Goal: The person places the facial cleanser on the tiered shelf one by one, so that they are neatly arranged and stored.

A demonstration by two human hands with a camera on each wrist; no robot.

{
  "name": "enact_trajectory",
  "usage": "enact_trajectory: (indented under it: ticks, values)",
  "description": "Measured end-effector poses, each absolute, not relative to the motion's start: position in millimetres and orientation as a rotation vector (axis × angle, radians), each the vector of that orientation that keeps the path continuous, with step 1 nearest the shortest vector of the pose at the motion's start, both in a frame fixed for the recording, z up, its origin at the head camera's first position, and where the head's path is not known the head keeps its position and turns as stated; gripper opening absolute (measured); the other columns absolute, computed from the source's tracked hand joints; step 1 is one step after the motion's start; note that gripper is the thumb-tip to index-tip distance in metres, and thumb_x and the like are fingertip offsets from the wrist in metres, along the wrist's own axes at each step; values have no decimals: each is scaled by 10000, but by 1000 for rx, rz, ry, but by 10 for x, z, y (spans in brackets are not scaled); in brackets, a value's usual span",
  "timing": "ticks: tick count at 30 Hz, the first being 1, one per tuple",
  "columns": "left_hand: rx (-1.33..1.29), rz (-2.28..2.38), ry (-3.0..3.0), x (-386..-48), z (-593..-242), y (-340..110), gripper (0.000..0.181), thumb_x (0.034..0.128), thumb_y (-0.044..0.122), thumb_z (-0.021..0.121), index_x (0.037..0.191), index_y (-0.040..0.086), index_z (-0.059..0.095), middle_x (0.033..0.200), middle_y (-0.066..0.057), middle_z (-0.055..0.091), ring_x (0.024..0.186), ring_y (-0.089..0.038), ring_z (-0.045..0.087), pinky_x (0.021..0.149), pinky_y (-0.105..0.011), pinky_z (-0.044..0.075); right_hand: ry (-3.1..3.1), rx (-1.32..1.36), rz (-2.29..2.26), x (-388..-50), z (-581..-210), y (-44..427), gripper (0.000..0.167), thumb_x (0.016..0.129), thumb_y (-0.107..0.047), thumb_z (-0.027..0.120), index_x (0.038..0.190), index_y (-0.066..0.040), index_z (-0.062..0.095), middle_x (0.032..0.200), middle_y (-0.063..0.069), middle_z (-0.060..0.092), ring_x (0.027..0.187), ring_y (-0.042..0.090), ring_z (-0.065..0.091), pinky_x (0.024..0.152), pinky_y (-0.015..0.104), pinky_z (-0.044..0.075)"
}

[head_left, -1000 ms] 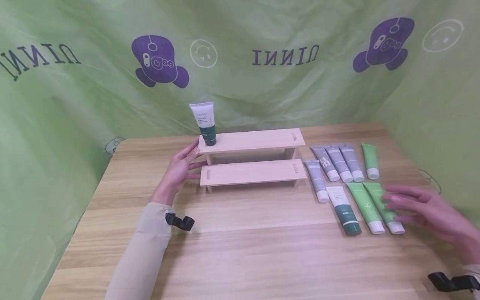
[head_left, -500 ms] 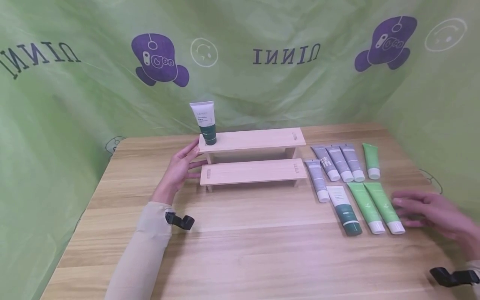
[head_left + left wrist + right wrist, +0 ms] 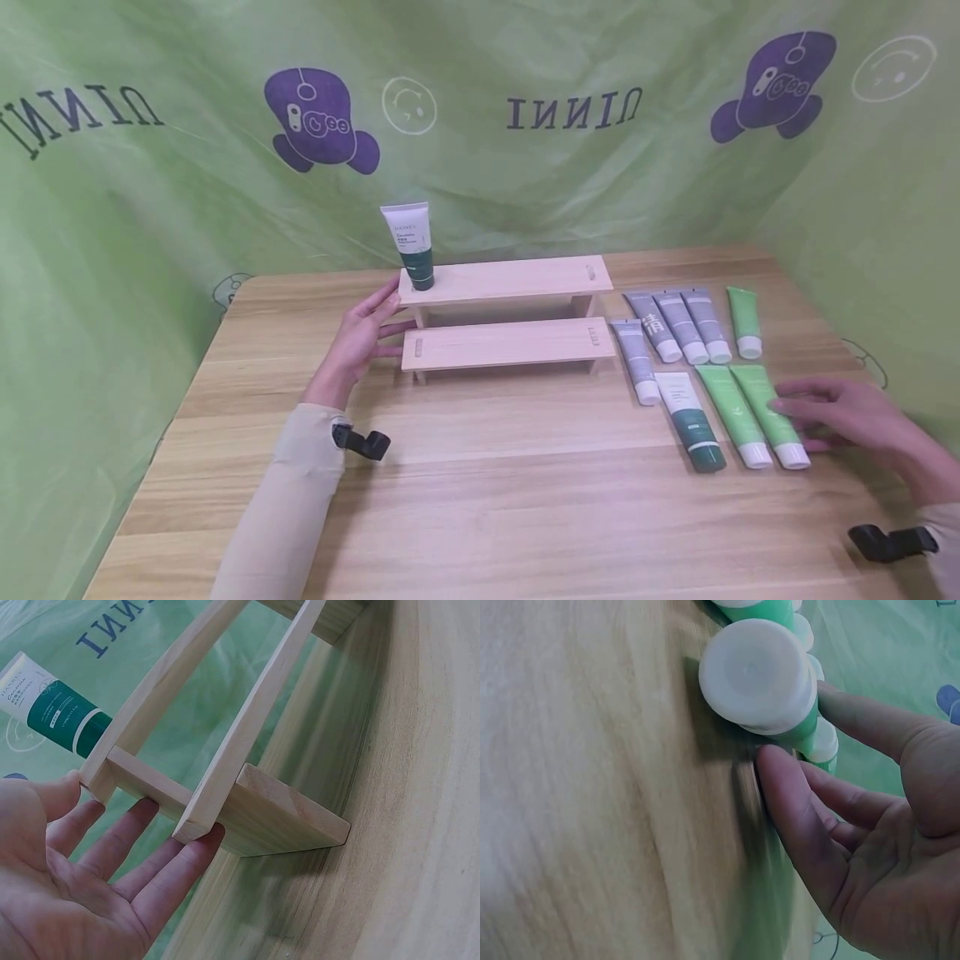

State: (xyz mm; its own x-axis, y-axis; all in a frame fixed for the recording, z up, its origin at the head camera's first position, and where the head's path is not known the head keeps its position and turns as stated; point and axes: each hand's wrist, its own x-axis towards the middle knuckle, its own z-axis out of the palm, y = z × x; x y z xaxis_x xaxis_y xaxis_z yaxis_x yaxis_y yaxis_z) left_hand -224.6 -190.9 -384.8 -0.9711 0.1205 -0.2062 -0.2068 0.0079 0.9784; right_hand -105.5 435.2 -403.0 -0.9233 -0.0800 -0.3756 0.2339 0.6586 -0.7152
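A two-tier wooden shelf (image 3: 510,343) stands on the table, with a white and dark-green tube (image 3: 417,250) upright at the left of its upper tier. My left hand (image 3: 354,340) holds the shelf's left end. The left wrist view shows its thumb at the upper board and its spread fingertips beneath the boards. At the right, my right hand (image 3: 851,417) is at the right-hand light-green tube (image 3: 768,404), which lies flat. One finger reaches over that tube; in the right wrist view another fingertip (image 3: 776,761) is low beside its white cap (image 3: 754,671), the hand not closed round it.
Another light-green tube (image 3: 735,412) and a white and green tube (image 3: 690,425) lie to its left. Several grey tubes (image 3: 678,325) and a smaller green tube (image 3: 745,321) lie behind. A green printed curtain (image 3: 480,167) borders the wooden table (image 3: 487,508).
My right hand draws back a little from the light-green tubes, then comes left again to the right-hand one. My left hand stays at the shelf.
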Motion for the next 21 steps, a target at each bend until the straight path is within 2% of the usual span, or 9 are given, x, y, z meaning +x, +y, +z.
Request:
enact_trajectory:
  ticks: [9,15,21]
  values:
    - [-86,2068,2045,-2240,-3833,-1908,503,1065,368,497,1554,340,381,1544,-173,407,1287,-409,536,836,-494,596,2554,78,-965,-1083,-3913,4179,751,1008,-332,631,1408,224,324,1125,283,649,769,184,686,660,338,615]
    - [-78,2082,2040,-2237,-3835,-1902,499,1065,355,504,1551,335,391,1533,-176,428,1297,-427,522,842,-508,592,2540,52,-956,-1112,-3895,4148,734,1022,-297,610,1384,260,298,1176,387,588,782,190,680,663,340,616]
    - [-84,2076,2043,-2239,-3851,-1906,500,1066,358,500,1553,335,387,1538,-170,424,1279,-401,547,847,-509,590,2528,44,-982,-1104,-3919,4147,723,1025,-272,607,1386,265,285,1193,411,565,785,190,680,662,350,619]
